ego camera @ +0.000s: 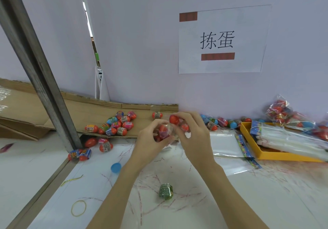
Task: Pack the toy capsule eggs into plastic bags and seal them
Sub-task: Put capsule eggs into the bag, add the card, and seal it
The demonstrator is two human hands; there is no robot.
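My left hand [150,140] grips a clear plastic bag [168,136] with red capsule eggs inside, held above the white table. My right hand [193,133] holds the bag's other side, and a red egg [174,119] sits at its fingertips by the bag's mouth. A heap of loose capsule eggs [117,125] lies on a flattened cardboard sheet [85,111] to the left. More loose eggs [218,122] lie along the wall to the right. Several filled bags [287,115] are piled at the far right.
An orange tray [248,136] at the right holds a stack of empty bags [291,140]; flat bags [229,145] lie beside it. On the table are a blue half-capsule [115,167], a green label roll [166,191], a yellow rubber band [78,208]. A metal post [40,69] slants at the left.
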